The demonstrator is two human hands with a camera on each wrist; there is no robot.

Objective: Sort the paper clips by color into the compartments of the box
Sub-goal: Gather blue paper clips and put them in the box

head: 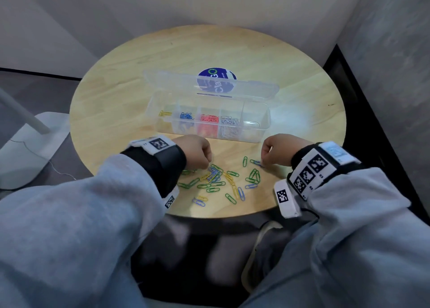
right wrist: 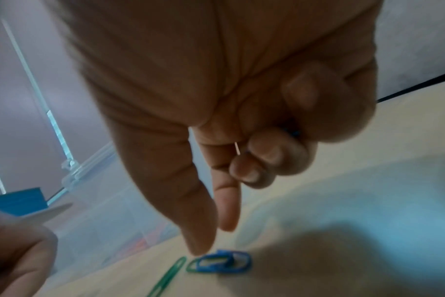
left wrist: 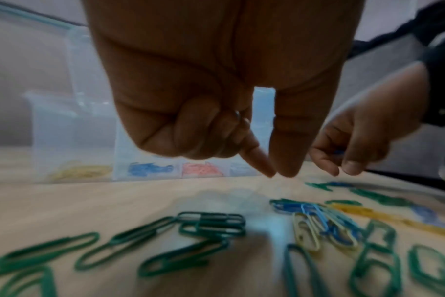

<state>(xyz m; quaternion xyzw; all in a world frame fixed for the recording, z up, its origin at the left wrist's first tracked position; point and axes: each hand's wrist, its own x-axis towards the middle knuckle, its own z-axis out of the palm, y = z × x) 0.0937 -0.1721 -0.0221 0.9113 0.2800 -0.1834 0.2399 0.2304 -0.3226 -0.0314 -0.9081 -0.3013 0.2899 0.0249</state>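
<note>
A clear compartment box (head: 263, 131) lies open on the round table; from left to right its compartments hold yellow (head: 164, 113), blue (head: 186, 116), red (head: 209, 118) and white clips (head: 230, 120), and the rightmost one looks empty. Loose green, yellow and blue clips (head: 218, 182) are scattered in front of it. My left hand (left wrist: 280, 173) hovers over the pile's left part, thumb and forefinger tips together with nothing visible between them, the other fingers curled. My right hand (right wrist: 213, 239) keeps blue clips (right wrist: 295, 133) under its curled fingers while thumb and forefinger reach down to a blue clip (right wrist: 224, 261) lying across a green one.
The box's lid (head: 209, 84) lies folded back behind it, over a blue round sticker (head: 216, 79). The wooden table (head: 209, 49) stands in a corner between walls. A white lamp base (head: 30, 145) sits on the floor at the left. My knees are under the table's near edge.
</note>
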